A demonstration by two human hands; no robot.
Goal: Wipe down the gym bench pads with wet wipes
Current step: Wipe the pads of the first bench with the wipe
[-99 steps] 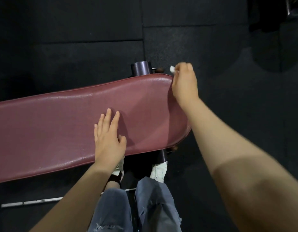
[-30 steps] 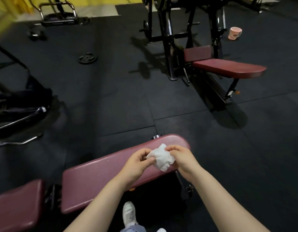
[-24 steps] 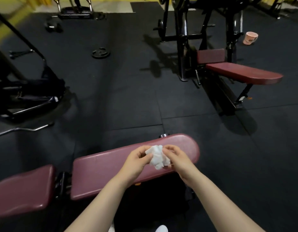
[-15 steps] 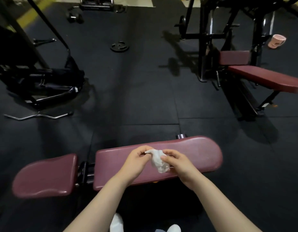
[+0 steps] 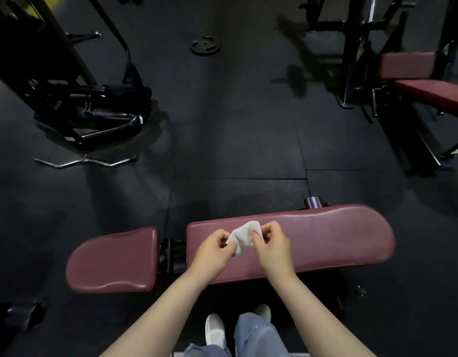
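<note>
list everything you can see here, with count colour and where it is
long bench pad: 1, maroon, centre right, under the hands
short bench pad: 1, maroon, left of the long pad, apart from it
wet wipe: 1, white, crumpled, held above the long pad
second bench: 1, maroon pads on a black frame, far right
weight plate: 1, black, flat on the floor, top centre
curl bar: 1, silver, on the floor at left
machine frame: 1, black, upper left
floor mats: several, black, throughout
shoes: 2, white, bottom centre, one mostly hidden
jeans: 1 pair, blue, bottom centre
left hand: 1, pinching the wipe
right hand: 1, pinching the wipe
</note>
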